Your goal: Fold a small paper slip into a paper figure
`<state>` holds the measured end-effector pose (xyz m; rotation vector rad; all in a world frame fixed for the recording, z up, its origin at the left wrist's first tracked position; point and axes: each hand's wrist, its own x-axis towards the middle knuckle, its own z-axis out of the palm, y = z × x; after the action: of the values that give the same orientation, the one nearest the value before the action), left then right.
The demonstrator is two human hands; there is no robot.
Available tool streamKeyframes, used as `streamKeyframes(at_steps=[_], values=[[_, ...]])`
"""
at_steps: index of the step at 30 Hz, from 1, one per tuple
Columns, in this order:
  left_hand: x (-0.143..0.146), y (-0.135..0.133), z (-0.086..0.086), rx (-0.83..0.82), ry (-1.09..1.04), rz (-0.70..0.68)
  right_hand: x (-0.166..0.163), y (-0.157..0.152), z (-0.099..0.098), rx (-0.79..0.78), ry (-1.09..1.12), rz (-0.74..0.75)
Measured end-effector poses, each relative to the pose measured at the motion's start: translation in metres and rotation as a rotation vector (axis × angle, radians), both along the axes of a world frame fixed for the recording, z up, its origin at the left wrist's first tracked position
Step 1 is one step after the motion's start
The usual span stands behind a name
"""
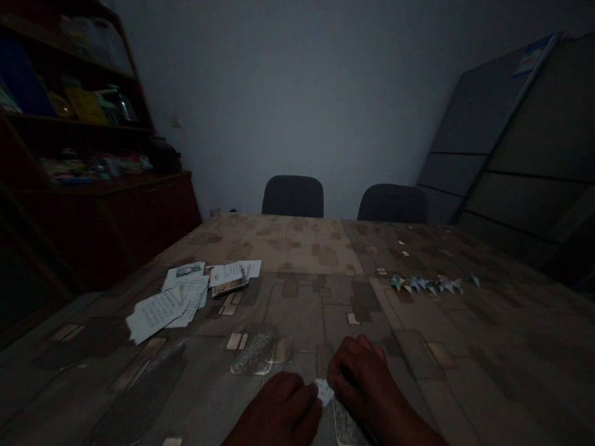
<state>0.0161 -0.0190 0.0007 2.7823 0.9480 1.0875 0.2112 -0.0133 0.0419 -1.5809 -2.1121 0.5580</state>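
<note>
Both my hands rest on the patterned tablecloth (297,297) at the near edge of the table. My left hand (283,412) and my right hand (360,375) are closed, their fingertips pinching a small white piece of paper (324,391) between them. A row of several small folded paper figures (430,284) lies to the right, well beyond my right hand. A loose pile of written paper sheets (170,303) lies to the left, with more sheets (232,272) behind it.
Two dark chairs (292,195) (393,203) stand at the table's far side. A dark wooden shelf unit (79,142) with books and objects fills the left wall. Grey panels (511,136) lean at the right. The room is dim.
</note>
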Motion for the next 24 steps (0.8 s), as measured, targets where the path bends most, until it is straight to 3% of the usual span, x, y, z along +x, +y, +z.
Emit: streamKeyframes(at_steps=[6,12,19,24], values=[[-0.001,0.001,0.020,0.190,0.091,-0.051,0.003,0.003,0.008,-0.047,-0.048,0.070],[0.003,0.000,0.012,0.147,0.130,0.003,0.002,0.003,0.005,0.005,-0.061,0.061],[0.003,0.001,0.014,0.069,0.174,0.007,0.000,0.003,0.008,0.018,-0.140,0.033],[0.004,0.003,0.007,0.167,0.215,0.018,0.000,0.003,0.010,-0.003,-0.136,0.004]])
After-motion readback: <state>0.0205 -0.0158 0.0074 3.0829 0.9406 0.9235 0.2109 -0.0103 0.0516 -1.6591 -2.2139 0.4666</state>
